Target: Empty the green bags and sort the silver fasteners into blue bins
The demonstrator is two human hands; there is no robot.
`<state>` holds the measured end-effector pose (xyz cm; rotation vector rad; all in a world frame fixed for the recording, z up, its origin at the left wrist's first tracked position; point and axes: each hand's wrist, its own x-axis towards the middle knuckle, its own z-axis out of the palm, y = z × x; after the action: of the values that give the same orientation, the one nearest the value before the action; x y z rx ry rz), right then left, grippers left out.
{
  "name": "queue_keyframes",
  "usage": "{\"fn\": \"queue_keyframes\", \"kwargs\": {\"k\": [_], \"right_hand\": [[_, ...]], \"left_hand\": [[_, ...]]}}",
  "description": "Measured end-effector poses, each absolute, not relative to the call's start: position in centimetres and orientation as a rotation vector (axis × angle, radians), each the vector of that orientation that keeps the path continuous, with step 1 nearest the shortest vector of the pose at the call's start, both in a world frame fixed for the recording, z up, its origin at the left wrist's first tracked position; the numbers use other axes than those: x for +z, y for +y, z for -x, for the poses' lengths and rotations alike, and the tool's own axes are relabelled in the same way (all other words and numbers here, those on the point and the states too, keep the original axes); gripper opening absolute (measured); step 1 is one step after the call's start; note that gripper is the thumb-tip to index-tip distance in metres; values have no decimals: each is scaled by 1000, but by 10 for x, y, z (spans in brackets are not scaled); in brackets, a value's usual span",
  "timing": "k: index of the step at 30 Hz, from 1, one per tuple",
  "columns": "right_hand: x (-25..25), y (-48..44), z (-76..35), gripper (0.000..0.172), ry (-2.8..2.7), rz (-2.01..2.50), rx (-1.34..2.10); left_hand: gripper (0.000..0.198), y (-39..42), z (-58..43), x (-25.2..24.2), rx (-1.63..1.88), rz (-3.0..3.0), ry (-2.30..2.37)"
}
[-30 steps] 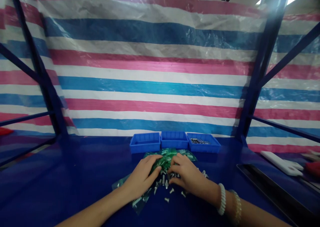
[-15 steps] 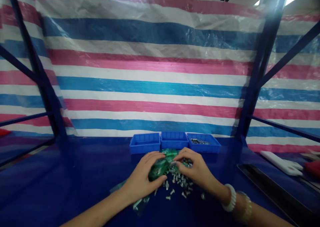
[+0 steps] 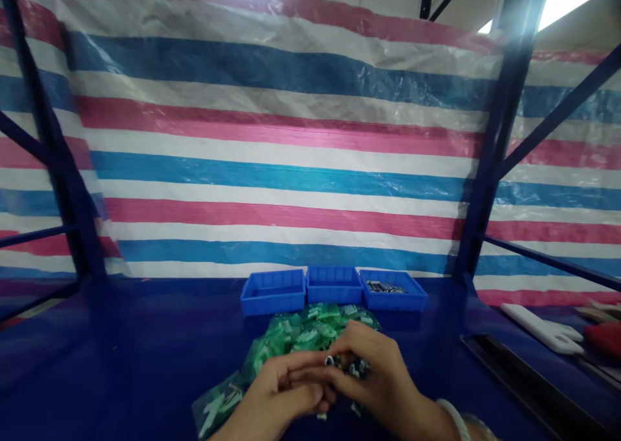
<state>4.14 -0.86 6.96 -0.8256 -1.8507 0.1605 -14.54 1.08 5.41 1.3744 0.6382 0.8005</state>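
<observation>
In the head view, both hands meet low in the middle, over a dark blue table [image 3: 150, 357]. The right hand [image 3: 383, 366] is curled, thumb and fingers closing around a few small metal pieces [image 3: 358, 367]; a shiny one, round at its end, shows between its fingertips. The left hand [image 3: 286, 389] comes in from the other side, its fingers drawn together with the thumb bent over them, and its fingertips touch the right hand (whether it grips anything itself, I cannot tell). A couple more metal pieces show just below the right hand, partly hidden.

Right behind the hands lies a heap of green plastic bags [image 3: 310, 330] with small parts inside, and one more bag [image 3: 218, 403] lies by the left wrist. Beyond the heap, three blue trays stand in a row: the left tray [image 3: 273, 304], the middle tray [image 3: 334, 294] and the right tray [image 3: 395, 301], which has metal parts in it. On the right side of the table lies a long black flat object [image 3: 528, 383], with a white object [image 3: 541, 328] beyond it. A striped plastic sheet [image 3: 291, 176] hangs at the back, and a white bracelet [image 3: 453, 419] circles the right wrist.
</observation>
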Motion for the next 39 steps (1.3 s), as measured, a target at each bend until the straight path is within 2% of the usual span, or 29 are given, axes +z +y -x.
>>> {"fn": "queue_keyframes", "kwargs": {"k": [4,9,12,15,19,21,25,28,32,35,39], "right_hand": [[71,-9,-43,7,-1811,833,197],[64,-9,-36,10,-1568,791,822],[64,-5,-36,13,-1526,732,949],[70,13,-57,11,-1549,839,682],[80,51,-114,10,-1624,1238,31],[83,65,-140,9,-1621,1336,-85],[82,68,-153,8,-1687,1417,-193],[80,52,-126,10,-1827,1368,-187],[75,25,-75,13,-2184,1104,-24],[68,14,-53,15,-2396,957,-7],[62,14,-48,26,-2535,946,-100]], "left_hand": [[48,9,150,61,1002,-1532,662],[34,-4,156,71,1181,-2032,719],[34,-6,159,70,1257,-2199,726],[36,1,162,71,1279,-2243,778],[33,18,165,74,1239,-2318,930],[43,25,166,74,1176,-2345,1000],[79,31,168,70,1001,-2447,1091],[88,33,172,71,791,-2589,1077],[81,32,175,82,518,-2695,991],[64,32,174,86,513,-2740,996],[42,33,172,83,570,-2786,974]]}}
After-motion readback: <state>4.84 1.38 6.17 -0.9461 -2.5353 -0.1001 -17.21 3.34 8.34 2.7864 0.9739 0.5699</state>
